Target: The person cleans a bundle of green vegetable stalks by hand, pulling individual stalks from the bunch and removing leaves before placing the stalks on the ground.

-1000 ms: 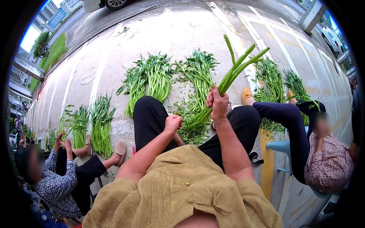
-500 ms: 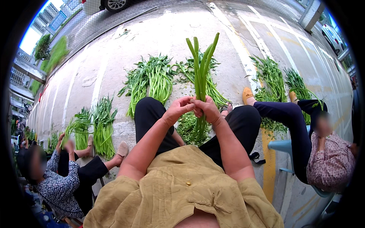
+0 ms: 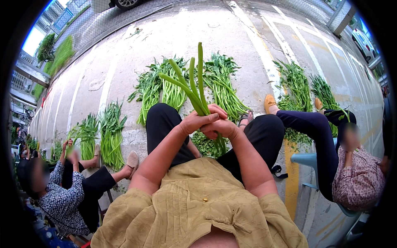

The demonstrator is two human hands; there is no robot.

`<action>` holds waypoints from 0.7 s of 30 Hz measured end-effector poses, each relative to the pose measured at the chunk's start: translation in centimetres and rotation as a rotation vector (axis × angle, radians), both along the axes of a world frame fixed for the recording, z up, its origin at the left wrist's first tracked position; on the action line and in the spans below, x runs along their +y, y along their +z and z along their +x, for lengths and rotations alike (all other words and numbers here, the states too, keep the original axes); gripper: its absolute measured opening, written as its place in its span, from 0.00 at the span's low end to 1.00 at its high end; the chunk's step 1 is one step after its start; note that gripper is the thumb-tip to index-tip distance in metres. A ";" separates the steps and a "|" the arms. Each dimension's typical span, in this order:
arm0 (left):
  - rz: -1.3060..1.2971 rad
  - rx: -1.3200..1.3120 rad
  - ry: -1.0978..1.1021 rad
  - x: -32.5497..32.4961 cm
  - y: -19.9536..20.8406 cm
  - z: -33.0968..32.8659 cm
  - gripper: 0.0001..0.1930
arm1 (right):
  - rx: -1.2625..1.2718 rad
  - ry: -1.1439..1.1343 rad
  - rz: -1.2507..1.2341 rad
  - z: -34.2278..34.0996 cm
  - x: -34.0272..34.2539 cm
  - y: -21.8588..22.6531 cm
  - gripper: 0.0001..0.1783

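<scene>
Between my knees, a small bunch of water spinach stalks (image 3: 197, 101) is gripped with its thick cut ends fanned up and leaning left. My left hand (image 3: 195, 123) is closed around the middle of the bunch. Overlapping it, my right hand (image 3: 225, 127) is also closed on the stalks, some of its fingers hidden. The lower stalks come out beneath my hands, over a pile of loose leaves (image 3: 204, 144) on the ground. Ahead of my knees lie bundles of leafy water spinach, one pair on the left (image 3: 173, 93) and one on the right (image 3: 225, 84).
A seated person in a patterned shirt (image 3: 68, 198) handles greens at left, beside more bundles (image 3: 111, 140). At right another person (image 3: 357, 177) sits on a blue stool (image 3: 304, 159), near further greens (image 3: 295, 84). A wire fence and a car (image 3: 126, 3) stand beyond the painted pavement.
The stalk tops have swung from upright to a leftward lean and spread apart. My hands have closed more tightly together around the bunch, which uncovers the bundle behind it.
</scene>
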State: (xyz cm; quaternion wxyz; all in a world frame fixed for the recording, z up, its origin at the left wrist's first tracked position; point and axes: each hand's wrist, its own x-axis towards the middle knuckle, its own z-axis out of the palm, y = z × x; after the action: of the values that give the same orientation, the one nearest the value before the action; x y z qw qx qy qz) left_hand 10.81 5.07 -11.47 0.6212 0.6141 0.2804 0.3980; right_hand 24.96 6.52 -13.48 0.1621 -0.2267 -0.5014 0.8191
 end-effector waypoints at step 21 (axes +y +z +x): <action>-0.477 -0.725 0.780 0.8 -3.0 -6.0 0.18 | -0.336 -0.522 0.674 -0.7 0.4 -3.2 0.08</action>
State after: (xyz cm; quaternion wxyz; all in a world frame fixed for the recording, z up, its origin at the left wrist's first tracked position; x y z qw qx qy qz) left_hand 4.85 5.82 -14.47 0.6062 0.1330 0.3370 0.7080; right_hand 24.24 6.93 -16.73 0.3440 -0.4097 -0.6855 0.4939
